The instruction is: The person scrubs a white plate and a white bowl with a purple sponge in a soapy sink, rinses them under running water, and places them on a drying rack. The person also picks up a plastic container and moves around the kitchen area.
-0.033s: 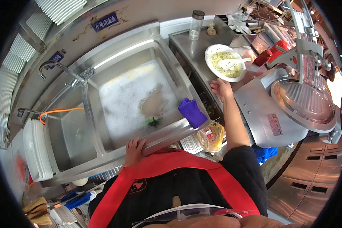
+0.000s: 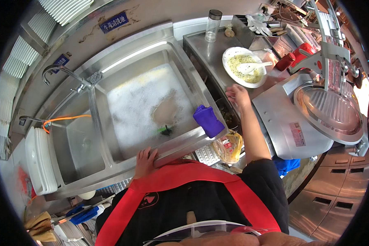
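Steel counter (image 2: 200,51), right of a double-basin sink (image 2: 201,96) with suds: one white oval bowl (image 2: 250,85), pale yellow-green contents (image 2: 236,62), white spoon (image 2: 247,69) inside. Right hand (image 2: 238,97): arm (image 2: 256,135) stretched forward, fingers parted and slightly curled, just beside the bowl's near edge. Left hand (image 2: 145,161): well apart from the right, fingers spread, resting on the sink's front rim. Purple cloth (image 2: 209,121): draped on the rim's right corner

Far wall (image 2: 151,18) pale grey, stained around a blue sign (image 2: 114,22); second blue sign (image 2: 60,64) further left. Steel table (image 2: 199,46) right of centre, against wall. Right: copper-toned metal drawers (image 2: 324,182), dark recessed pulls. Bright white glare (image 2: 363,95) at right edge.
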### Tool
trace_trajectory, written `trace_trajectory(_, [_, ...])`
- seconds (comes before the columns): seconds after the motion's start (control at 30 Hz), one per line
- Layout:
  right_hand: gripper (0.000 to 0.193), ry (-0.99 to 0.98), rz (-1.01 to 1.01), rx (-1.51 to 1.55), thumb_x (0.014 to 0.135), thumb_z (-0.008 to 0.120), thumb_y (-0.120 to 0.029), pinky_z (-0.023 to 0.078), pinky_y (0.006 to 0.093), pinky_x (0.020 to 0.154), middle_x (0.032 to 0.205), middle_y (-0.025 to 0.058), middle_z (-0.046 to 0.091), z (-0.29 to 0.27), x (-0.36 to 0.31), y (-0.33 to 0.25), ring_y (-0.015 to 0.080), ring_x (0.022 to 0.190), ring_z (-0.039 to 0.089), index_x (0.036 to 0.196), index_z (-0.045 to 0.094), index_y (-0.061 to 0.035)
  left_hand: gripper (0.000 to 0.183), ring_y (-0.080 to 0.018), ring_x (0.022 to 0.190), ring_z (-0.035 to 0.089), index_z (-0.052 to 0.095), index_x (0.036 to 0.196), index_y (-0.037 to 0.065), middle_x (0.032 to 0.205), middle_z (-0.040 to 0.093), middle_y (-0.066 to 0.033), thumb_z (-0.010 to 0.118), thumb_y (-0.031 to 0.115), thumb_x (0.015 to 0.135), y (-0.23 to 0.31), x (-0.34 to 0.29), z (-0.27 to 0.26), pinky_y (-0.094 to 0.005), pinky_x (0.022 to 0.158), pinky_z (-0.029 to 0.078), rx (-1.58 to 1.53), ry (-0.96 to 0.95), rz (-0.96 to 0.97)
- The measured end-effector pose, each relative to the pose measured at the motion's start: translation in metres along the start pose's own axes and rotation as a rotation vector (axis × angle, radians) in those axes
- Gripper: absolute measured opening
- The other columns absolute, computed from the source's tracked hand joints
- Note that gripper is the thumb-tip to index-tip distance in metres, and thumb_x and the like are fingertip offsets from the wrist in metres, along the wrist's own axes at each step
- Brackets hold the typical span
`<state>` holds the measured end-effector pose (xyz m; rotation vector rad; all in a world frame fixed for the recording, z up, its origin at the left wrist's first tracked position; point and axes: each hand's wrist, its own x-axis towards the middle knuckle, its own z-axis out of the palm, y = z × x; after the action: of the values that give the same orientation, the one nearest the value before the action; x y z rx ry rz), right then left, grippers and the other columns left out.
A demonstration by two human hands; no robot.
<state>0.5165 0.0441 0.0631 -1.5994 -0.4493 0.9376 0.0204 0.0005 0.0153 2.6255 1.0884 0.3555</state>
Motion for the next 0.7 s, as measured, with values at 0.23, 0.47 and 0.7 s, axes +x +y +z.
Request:
trace_trajectory(0.23, [0.05,-0.218,-1.024,-1.206,0.075,0.07,-0.025,0.034,0.0462,0.103,0.134,0.0175,0.046,0.055,-0.099,0.08,0.0376,0.123,0.043,0.119,0.056,-0.0064,0.077,-0.0373,0.116,0.041,0.047,0.129,0.013,0.128,0.041,-0.0155,0.077,0.038,0.064,-0.001,0.002,-0.002,-0.0507,0.101,0.031,-0.04,-0.003,0.008])
trace_trajectory(0.47, [0.02,-0.091,-0.919,-0.912,0.079,0.061,-0.01,0.043,0.0433,0.088,0.115,0.0128,0.061,0.076,-0.084,0.11,0.0336,0.099,0.054,0.098,0.064,-0.0067,0.076,-0.0366,0.117,0.042,0.048,0.129,0.014,0.129,0.042,-0.0167,0.077,0.038,0.063,-0.005,0.0,-0.001,-0.0493,0.102,0.031,-0.01,-0.011,0.012])
trace_trajectory(0.7, [0.02,-0.327,-0.718,-0.688,0.081,0.064,-0.016,0.047,0.0388,0.085,0.098,0.0172,0.065,0.148,-0.108,0.129,0.0355,0.093,0.061,0.098,0.066,-0.0042,0.076,-0.0361,0.118,0.041,0.049,0.129,0.015,0.13,0.042,-0.0168,0.076,0.04,0.063,-0.008,-0.004,0.003,-0.0492,0.103,0.029,-0.004,-0.043,-0.014])
